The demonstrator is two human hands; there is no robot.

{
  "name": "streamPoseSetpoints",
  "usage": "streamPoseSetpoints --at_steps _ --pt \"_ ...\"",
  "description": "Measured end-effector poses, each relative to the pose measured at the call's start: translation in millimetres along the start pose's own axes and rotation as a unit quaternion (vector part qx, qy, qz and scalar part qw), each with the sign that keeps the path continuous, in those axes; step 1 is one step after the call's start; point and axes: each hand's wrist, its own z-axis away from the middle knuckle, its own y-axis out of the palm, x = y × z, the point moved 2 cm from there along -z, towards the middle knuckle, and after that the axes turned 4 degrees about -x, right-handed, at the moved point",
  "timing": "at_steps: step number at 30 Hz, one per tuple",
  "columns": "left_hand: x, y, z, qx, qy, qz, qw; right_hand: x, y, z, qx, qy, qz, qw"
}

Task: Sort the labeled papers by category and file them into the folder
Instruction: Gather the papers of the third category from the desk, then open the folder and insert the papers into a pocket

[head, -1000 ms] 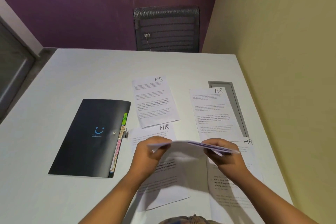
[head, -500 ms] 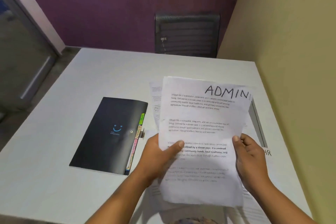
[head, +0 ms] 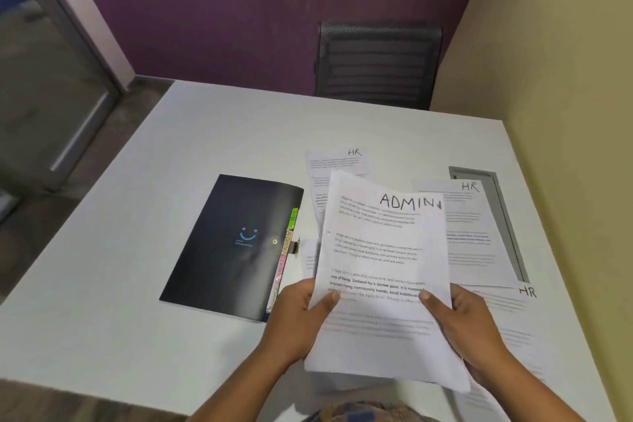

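A stack of white papers [head: 383,250], its top sheet marked ADMIN, is held up facing me above the table. My left hand [head: 301,315] grips its left edge and my right hand [head: 466,322] grips its right edge. A black folder [head: 226,243] with a blue smiley and coloured tabs along its right side lies shut on the table to the left of the stack. Sheets marked HR lie flat behind and beside it: one at the back [head: 346,161], one at the right [head: 476,233], one at the near right [head: 513,312].
The white table [head: 137,216] meets a beige wall [head: 565,113] on its right. A grey cable slot [head: 503,209] sits in the table near that wall. A dark mesh chair [head: 376,62] stands behind the far edge. A glass door [head: 41,79] is at the left.
The stack, held flat and edge-on a second ago, has been tilted up so that its ADMIN face shows. My view has shifted left, so the folder and papers now sit further right.
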Motion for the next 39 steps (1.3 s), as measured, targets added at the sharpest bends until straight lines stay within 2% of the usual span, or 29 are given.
streamPoseSetpoints --at_steps 2,4,8,12,15,19,21,23,26,33,37,39 --pt "5 -7 1 0.079 -0.049 0.077 0.993 0 6 3 -0.042 0.005 -0.006 0.999" --pt "16 -16 2 0.121 -0.088 0.073 0.986 0 11 7 -0.067 0.001 -0.009 0.998" --pt "35 -32 -2 0.067 -0.112 0.006 0.991 -6 28 12 -0.086 -0.013 0.025 0.996" --pt "54 -42 -15 0.052 -0.116 -0.041 0.991 -14 43 21 -0.12 -0.022 0.046 0.992" --pt "75 -53 -33 -0.037 -0.083 -0.154 0.984 -18 50 29 -0.137 -0.03 0.047 0.989" --pt "94 -64 -69 -0.13 0.005 -0.339 0.932 -25 54 39 -0.162 -0.021 0.05 0.985" --pt "105 -65 -87 -0.12 -0.006 -0.424 0.897 -27 54 43 -0.172 -0.019 0.044 0.984" --pt "117 -67 -98 -0.098 -0.05 -0.484 0.868 -28 54 46 -0.178 -0.011 0.04 0.983" --pt "131 -70 -104 -0.097 -0.084 -0.505 0.854 -30 51 51 -0.19 -0.004 0.041 0.981" --pt "123 -61 -104 -0.037 -0.066 -0.526 0.847 -36 39 51 -0.188 0.006 0.048 0.981" --pt "110 -61 -103 0.0 -0.019 -0.596 0.803 -37 35 42 -0.184 0.008 0.048 0.982" --pt "101 -65 -103 0.036 -0.024 -0.623 0.781 -35 33 37 -0.177 0.002 0.05 0.983"
